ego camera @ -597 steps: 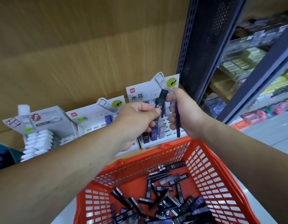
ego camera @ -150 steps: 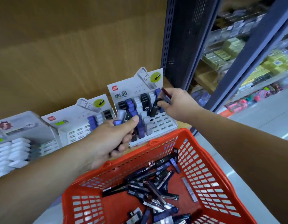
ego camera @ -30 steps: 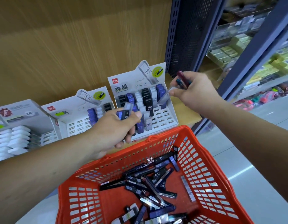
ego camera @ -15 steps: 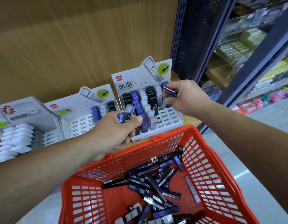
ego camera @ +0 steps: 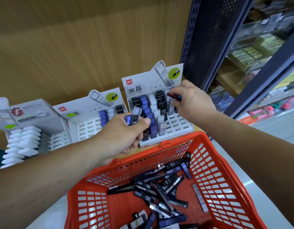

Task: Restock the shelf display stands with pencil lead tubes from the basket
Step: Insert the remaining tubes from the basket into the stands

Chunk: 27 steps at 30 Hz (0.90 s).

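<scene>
Wood panel [ego camera: 76, 55] backs three stands [ego camera: 80, 113]. Left hand [ego camera: 121, 134] clenches a tube bundle [ego camera: 133, 117] above the right stand's [ego camera: 143, 86] front left corner; right hand [ego camera: 194, 101] pinches a dark tube [ego camera: 173, 96] at that stand's rear right corner. Loose tubes [ego camera: 161, 195] lie on the basket [ego camera: 176, 138] floor, below both hands.

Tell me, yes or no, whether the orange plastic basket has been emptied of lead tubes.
No, a heap of black and blue pencil lead tubes lies loose on the floor of the orange plastic basket.
</scene>
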Motion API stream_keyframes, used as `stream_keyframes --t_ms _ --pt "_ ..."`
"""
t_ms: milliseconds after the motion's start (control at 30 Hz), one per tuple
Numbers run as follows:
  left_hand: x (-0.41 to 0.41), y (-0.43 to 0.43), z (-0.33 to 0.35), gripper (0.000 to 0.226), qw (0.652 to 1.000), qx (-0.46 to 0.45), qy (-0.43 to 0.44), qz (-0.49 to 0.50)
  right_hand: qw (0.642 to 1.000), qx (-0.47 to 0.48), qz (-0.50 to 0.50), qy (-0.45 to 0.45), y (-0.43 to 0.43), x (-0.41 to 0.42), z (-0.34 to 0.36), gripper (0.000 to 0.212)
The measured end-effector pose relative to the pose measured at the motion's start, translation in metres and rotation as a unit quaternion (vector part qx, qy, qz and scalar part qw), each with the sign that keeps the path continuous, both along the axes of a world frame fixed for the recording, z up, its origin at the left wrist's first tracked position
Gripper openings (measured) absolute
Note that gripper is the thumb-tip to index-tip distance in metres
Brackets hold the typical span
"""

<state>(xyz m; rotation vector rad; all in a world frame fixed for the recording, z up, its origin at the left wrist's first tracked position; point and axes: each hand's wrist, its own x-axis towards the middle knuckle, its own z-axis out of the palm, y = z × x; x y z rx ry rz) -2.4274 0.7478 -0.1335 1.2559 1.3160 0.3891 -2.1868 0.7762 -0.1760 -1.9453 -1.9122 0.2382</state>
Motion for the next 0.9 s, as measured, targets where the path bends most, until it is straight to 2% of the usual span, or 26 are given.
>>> stream_keyframes --t_ms 67,100,133,167,200,267,300,333,500,533,633,733,833,900 --pt "-0.001 0.0 0.001 0.027 1.0 -0.003 0.009 -0.003 0.998 0.01 -0.019 0.054 0.0 0.0 0.003 0.022" --pt "-0.002 0.0 0.002 0.026 1.0 -0.004 0.015 -0.006 0.993 0.015 -0.038 0.114 0.0 -0.001 0.008 0.013" --pt "-0.003 0.001 0.003 0.026 1.0 -0.004 0.02 -0.01 0.976 0.01 -0.059 0.211 0.0 -0.003 0.015 0.008" --pt "-0.004 0.001 0.005 0.028 1.0 -0.005 0.024 -0.014 0.942 -0.015 -0.082 0.326 0.0 -0.006 0.024 0.016" --pt "-0.006 0.001 0.008 0.031 0.999 -0.005 0.027 -0.017 0.887 -0.057 -0.095 0.449 0.001 -0.009 0.033 0.021" --pt "-0.01 -0.001 0.016 0.038 0.999 0.0 0.034 -0.02 0.755 -0.151 -0.079 0.634 -0.002 -0.019 0.054 0.022" --pt "-0.013 -0.003 0.02 0.041 0.999 0.006 0.039 -0.019 0.706 -0.183 -0.06 0.681 -0.005 -0.025 0.063 0.023" --pt "-0.016 -0.006 0.025 0.043 0.999 0.012 0.041 -0.018 0.674 -0.203 -0.044 0.709 -0.009 -0.032 0.07 0.024" --pt "-0.033 -0.028 0.048 0.041 1.0 0.023 -0.009 0.013 0.598 -0.224 0.019 0.769 -0.034 -0.081 0.101 0.027" --pt "-0.037 -0.034 0.053 0.039 0.999 0.018 -0.023 0.024 0.589 -0.224 0.027 0.776 -0.038 -0.092 0.107 0.027" --pt "-0.048 -0.05 0.069 0.03 0.993 -0.01 -0.08 0.082 0.59 -0.221 0.045 0.776 -0.048 -0.121 0.118 0.025" --pt "-0.068 -0.064 0.081 0.028 0.993 0.019 -0.07 0.096 0.595 -0.224 0.067 0.769 -0.055 -0.147 0.125 0.026" --pt "-0.092 -0.077 0.088 0.022 0.994 0.052 -0.045 0.085 0.628 -0.246 0.088 0.733 -0.062 -0.169 0.134 0.034" --pt "-0.109 -0.084 0.094 0.019 0.994 0.057 -0.04 0.083 0.672 -0.257 0.077 0.691 -0.066 -0.183 0.141 0.037"
